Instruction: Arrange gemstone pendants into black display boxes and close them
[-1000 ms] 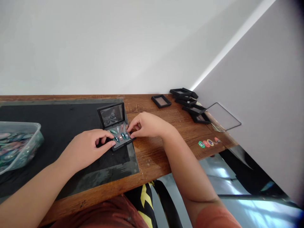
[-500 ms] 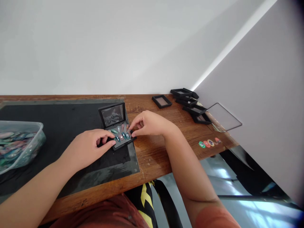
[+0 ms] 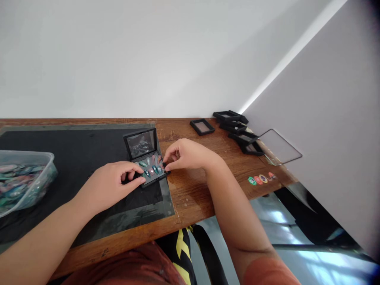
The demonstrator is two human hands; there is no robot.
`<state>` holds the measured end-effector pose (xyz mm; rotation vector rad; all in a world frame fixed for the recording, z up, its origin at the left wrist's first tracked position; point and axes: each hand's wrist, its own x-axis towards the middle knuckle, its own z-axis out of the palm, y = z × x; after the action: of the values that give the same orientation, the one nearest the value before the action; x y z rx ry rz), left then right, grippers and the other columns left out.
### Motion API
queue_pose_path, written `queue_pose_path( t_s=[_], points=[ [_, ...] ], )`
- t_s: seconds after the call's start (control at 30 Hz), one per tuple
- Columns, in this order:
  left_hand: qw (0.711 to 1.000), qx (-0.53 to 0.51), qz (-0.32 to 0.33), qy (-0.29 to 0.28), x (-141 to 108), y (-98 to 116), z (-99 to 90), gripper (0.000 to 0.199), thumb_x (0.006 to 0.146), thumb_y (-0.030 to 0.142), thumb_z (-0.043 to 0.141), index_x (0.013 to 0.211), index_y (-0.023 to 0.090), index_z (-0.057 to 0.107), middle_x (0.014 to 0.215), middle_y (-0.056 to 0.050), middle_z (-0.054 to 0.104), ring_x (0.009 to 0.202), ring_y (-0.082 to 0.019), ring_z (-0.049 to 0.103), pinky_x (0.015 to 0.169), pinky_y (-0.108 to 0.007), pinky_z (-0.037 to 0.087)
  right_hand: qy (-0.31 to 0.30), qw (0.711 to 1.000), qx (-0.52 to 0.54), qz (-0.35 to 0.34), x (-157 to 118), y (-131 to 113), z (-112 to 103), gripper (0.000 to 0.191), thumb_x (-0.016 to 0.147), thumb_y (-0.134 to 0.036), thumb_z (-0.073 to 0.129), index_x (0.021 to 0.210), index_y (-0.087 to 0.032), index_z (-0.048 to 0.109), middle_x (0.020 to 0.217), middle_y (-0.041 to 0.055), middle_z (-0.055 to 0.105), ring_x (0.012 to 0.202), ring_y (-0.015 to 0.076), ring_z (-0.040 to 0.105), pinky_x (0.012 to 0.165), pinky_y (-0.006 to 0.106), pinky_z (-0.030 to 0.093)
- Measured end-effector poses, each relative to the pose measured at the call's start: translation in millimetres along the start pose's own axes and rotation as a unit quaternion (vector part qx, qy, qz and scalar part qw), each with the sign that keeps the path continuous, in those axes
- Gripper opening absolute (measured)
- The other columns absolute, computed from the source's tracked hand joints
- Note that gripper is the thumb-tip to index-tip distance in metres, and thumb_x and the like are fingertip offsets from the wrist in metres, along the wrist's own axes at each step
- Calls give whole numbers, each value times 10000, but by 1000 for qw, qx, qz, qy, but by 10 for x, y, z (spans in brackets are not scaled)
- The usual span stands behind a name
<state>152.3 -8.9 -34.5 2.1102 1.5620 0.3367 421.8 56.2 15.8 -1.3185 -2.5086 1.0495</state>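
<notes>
An open black case of press-on nails (image 3: 152, 171) rests on the right part of the dark mat, its windowed lid (image 3: 141, 144) tilted up at the back. Two rows of long nails in teal, pink and brownish tones lie on its grey insert. My left hand (image 3: 114, 180) holds the case by its left edge, fingers bent and thumb at the near left corner. At the opposite side, my right hand (image 3: 185, 155) has its thumb and fingers curled against the case's right edge. Whether a nail is between those fingertips is hidden.
A clear plastic tub (image 3: 44, 178) full of packed nails stands at the left on the dark mat (image 3: 89, 142). Several black cases (image 3: 234, 126) are piled at the back right, with one case (image 3: 202, 126) apart. Several round stickers (image 3: 261, 179) lie near the table's right end.
My right fingertips have shifted slightly right, from over the end nails to the case's edge, showing more of the brownish nail. My left hand stays in place.
</notes>
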Motion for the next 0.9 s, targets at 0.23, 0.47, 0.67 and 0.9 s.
queue_pose_path(
  t_s=[0.23,0.47,0.67,0.9],
  points=[
    [1000,-13,-3,22,-1,-10,-6,346,855,602,657,1006,309,763,828,15,671,705,-172,561,641,-318,420,-20,999,-24,27,3,21,-11,138,754,-264,856,841,-166,813,663,-28,635,616,105,520,601,276,323],
    [973,-73,37,216,-82,80,-69,287,872,515,710,772,246,697,654,37,585,605,-131,505,596,-301,398,-19,999,-26,44,27,41,8,210,739,-302,882,868,-170,783,677,-35,638,621,101,530,607,274,338],
    [910,-161,35,381,-21,13,-56,303,868,458,759,1051,240,655,926,2,638,791,-155,588,740,-315,507,-52,997,-29,55,29,-78,36,209,767,-337,874,800,-168,756,672,-40,632,609,90,515,606,269,337],
    [946,-152,-3,285,91,-213,41,776,876,594,708,1524,280,418,1522,-136,578,1332,-331,605,1011,-492,551,-108,993,-35,43,26,-213,104,277,780,-431,866,780,-176,757,692,-30,660,616,95,531,585,260,345]
  ],
)
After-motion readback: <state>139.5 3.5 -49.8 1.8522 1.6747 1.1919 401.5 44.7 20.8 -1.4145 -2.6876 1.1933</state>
